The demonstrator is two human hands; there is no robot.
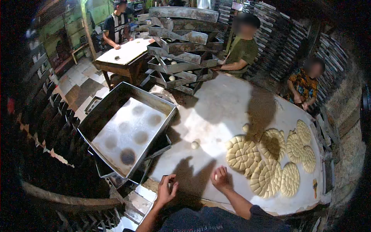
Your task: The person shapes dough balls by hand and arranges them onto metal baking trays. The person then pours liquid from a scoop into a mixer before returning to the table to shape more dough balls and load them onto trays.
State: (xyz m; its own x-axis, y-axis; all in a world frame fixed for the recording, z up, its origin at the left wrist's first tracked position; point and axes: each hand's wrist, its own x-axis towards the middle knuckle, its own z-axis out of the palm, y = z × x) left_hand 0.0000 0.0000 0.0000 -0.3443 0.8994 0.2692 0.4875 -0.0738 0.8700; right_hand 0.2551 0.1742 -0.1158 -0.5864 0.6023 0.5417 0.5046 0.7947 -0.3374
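Dough ball (195, 145) out on the desk (210, 133); shaping, it seems, in hand! Left hand (166, 190) loosely spread, right hand (222, 180) curled, whether gripping dough I can't tell; taking that ball calls for reaching forward.

Pale dough pcs (242, 155) on tbl (220, 89)
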